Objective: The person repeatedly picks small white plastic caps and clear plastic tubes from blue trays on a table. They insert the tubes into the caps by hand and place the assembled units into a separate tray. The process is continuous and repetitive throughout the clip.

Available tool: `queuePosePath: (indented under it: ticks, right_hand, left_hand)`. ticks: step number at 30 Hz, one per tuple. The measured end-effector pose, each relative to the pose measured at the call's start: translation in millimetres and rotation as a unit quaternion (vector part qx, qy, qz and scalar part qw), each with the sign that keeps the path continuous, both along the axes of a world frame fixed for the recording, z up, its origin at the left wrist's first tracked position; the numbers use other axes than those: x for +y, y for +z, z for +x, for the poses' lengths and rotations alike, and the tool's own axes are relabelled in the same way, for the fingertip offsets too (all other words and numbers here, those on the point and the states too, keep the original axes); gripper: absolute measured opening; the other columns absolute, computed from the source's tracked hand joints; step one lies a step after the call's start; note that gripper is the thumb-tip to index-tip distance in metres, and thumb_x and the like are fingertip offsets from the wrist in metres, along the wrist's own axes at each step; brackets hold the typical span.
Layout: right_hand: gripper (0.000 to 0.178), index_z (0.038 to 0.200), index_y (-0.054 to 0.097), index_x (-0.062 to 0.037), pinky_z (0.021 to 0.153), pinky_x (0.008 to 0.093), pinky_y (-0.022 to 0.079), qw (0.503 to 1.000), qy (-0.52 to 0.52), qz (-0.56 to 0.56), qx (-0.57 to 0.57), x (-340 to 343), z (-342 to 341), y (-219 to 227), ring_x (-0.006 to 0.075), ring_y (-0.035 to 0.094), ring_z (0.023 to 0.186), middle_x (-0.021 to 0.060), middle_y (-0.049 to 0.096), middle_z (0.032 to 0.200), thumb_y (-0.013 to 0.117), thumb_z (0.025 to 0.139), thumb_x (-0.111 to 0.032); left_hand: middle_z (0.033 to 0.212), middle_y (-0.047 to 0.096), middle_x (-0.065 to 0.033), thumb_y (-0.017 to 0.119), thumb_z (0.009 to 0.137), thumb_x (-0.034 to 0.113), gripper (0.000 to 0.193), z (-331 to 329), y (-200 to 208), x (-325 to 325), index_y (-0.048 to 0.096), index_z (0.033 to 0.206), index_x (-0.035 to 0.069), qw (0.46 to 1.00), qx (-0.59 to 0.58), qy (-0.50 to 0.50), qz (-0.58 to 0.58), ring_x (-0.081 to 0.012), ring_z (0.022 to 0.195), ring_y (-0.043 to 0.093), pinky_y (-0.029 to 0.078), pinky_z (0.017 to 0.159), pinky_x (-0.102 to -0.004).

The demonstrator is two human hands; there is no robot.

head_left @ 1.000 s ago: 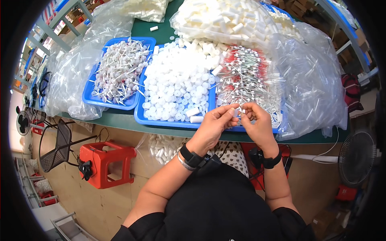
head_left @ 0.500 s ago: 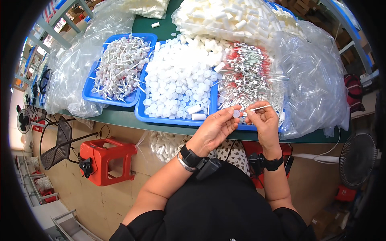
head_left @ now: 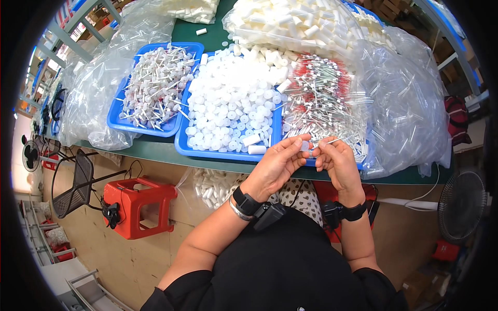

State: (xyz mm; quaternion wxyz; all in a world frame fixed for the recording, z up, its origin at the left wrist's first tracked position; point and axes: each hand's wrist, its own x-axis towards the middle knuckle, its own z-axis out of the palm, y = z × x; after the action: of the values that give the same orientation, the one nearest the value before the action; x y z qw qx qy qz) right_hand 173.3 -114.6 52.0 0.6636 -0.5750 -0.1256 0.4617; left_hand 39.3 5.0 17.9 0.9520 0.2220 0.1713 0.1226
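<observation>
Between the fingertips of my left hand (head_left: 280, 165) is a translucent round plastic cap (head_left: 304, 146). Close beside it, my right hand (head_left: 340, 163) pinches a thin white stick (head_left: 334, 140) that points up to the right. Both hands are at the front edge of the trays, almost touching. Behind them, a blue tray holds a pile of thin white sticks with red parts (head_left: 316, 98). Left of that, another blue tray (head_left: 207, 152) is heaped with translucent caps (head_left: 228, 111) like the one I hold. Whether stick and cap touch is too small to tell.
A blue tray (head_left: 118, 124) at left holds assembled stick-and-cap pieces (head_left: 155, 85). White cylinders fill a clear bag (head_left: 295, 23) at the back. Clear plastic bags (head_left: 404, 103) lie at right. Below are a red stool (head_left: 137, 207), a mesh chair (head_left: 78, 184) and a fan (head_left: 460, 206).
My right hand has shifted slightly left, bringing the stick closer to the cap, and its fingers have curled differently. My left hand stays nearly in place, still holding the cap.
</observation>
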Motion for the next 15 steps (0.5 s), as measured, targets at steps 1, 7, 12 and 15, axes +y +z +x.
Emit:
queuePosePath:
  ticks: [1, 7, 12, 15]
  right_hand:
    - [0.014, 0.100, 0.056, -0.0028, 0.054, 0.0230, 0.050, 1.000, -0.005, 0.013, 0.006, -0.8, 1.8, -3.6, 0.0111, 0.063, 0.063, 0.0089, 0.067, 0.083, 0.061, 0.096, -0.015]
    - [0.016, 0.102, 0.056, -0.0034, 0.058, 0.0251, 0.053, 0.997, -0.055, 0.053, 0.015, -0.3, 3.9, -16.3, 0.0121, 0.065, 0.065, 0.0099, 0.068, 0.086, 0.060, 0.099, -0.019]
    - [0.019, 0.101, 0.056, -0.0027, 0.059, 0.0252, 0.054, 0.995, -0.080, 0.053, -0.024, 4.3, -5.8, -7.7, 0.0122, 0.065, 0.066, 0.0105, 0.068, 0.085, 0.059, 0.100, -0.021]
    - [0.020, 0.100, 0.056, -0.0024, 0.059, 0.0247, 0.054, 0.995, -0.054, 0.075, -0.035, -1.1, -3.6, -8.9, 0.0123, 0.065, 0.066, 0.0106, 0.068, 0.085, 0.058, 0.100, -0.022]
  left_hand:
    - [0.107, 0.064, -0.0050, 0.054, 0.102, 0.020, 0.035, -0.5, 0.3, -0.2, 0.054, 0.130, -0.002, 1.000, 0.002, -0.002, 0.008, -0.0094, 0.093, 0.061, 0.052, 0.083, -0.0241]
    - [0.104, 0.065, -0.0026, 0.055, 0.102, 0.020, 0.035, -3.0, -1.1, -2.7, 0.055, 0.129, -0.001, 0.998, 0.002, -0.025, 0.050, -0.0084, 0.091, 0.062, 0.052, 0.082, -0.0235]
    - [0.103, 0.066, -0.0030, 0.056, 0.101, 0.020, 0.034, -4.3, -1.6, -1.3, 0.056, 0.128, -0.001, 1.000, -0.006, -0.011, -0.004, -0.0087, 0.091, 0.062, 0.052, 0.081, -0.0241]
    - [0.103, 0.066, -0.0035, 0.056, 0.101, 0.020, 0.033, -4.1, -1.6, 0.3, 0.057, 0.127, 0.000, 1.000, 0.015, 0.013, -0.023, -0.0092, 0.091, 0.062, 0.052, 0.082, -0.0250]
